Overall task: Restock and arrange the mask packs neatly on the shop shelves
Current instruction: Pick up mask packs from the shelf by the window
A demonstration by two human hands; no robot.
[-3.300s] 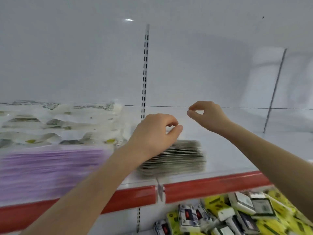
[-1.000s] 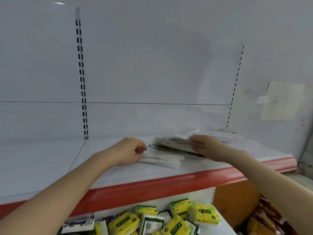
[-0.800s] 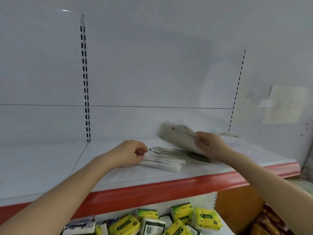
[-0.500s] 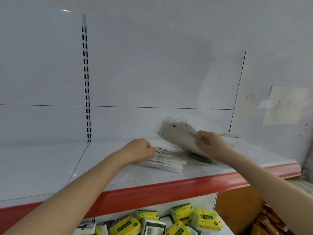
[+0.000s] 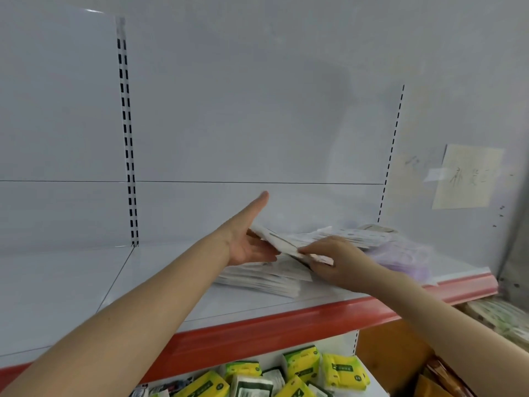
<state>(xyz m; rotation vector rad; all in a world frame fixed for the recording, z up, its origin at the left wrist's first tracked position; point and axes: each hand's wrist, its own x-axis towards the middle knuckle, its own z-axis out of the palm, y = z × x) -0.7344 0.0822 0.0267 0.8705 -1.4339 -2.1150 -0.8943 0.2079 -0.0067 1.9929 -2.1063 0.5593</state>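
A flat stack of white mask packs (image 5: 257, 280) lies on the white shelf (image 5: 86, 282), right of centre. Just above that stack, a tilted bundle of mask packs (image 5: 282, 242) is gripped along its near edge by the curled fingers of my right hand (image 5: 329, 260). My left hand (image 5: 247, 239) is flat with its thumb up, its palm and fingers against the bundle's left end. More white packs (image 5: 357, 234) and purple packs (image 5: 403, 257) lie loosely spread behind my right hand.
The shelf has a red front lip (image 5: 286, 325) and slotted uprights (image 5: 127, 138) on the white back panel. Yellow and green tissue packs (image 5: 303, 363) fill the shelf below. A paper note (image 5: 466, 176) is taped to the right wall.
My left hand has uncurled off the lower stack and turned flat against the bundle's left end. My right hand has brought the raised bundle down close to the stack.
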